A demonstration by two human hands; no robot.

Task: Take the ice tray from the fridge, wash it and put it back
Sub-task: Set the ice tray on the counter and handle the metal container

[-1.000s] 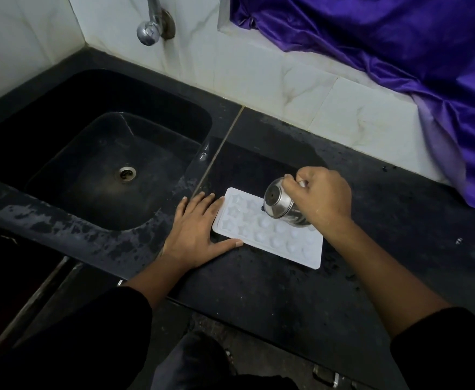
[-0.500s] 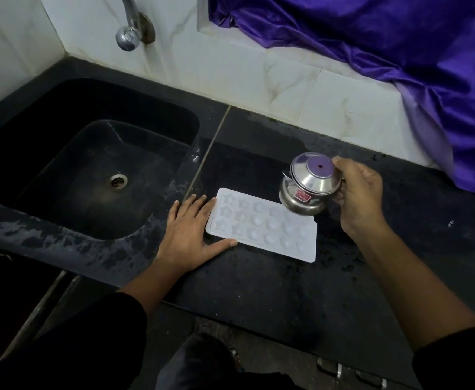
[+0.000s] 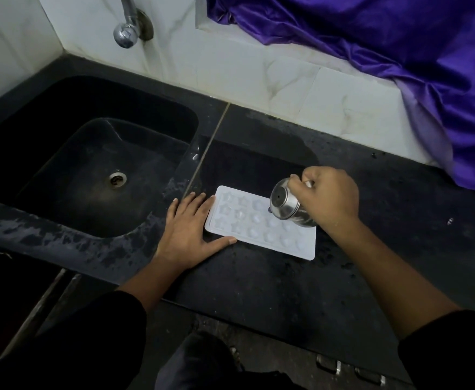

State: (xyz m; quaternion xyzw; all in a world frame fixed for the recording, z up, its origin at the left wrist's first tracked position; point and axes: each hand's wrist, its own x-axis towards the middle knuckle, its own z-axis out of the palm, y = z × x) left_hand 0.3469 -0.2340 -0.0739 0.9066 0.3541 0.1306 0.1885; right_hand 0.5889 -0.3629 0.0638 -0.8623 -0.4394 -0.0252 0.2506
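Tray looks light, stiff, probably slippery: hold by rim. Left grip flat against it; right grip clasps steel pot.

Far-right corner of ice tray hidden under steel pot & right hand. Pot's far side buried in that hand's fingers; whether anything runs from pot onto tray can't be told. Small dark bit at pot's low rim, over the tray: too small to ID. Tap, beyond & left of tray, cut by top edge, only spout end shows. Purple cloth, beyond & right of tray, runs off top & right edges. Pale speck on worktop right of tray: unclear.
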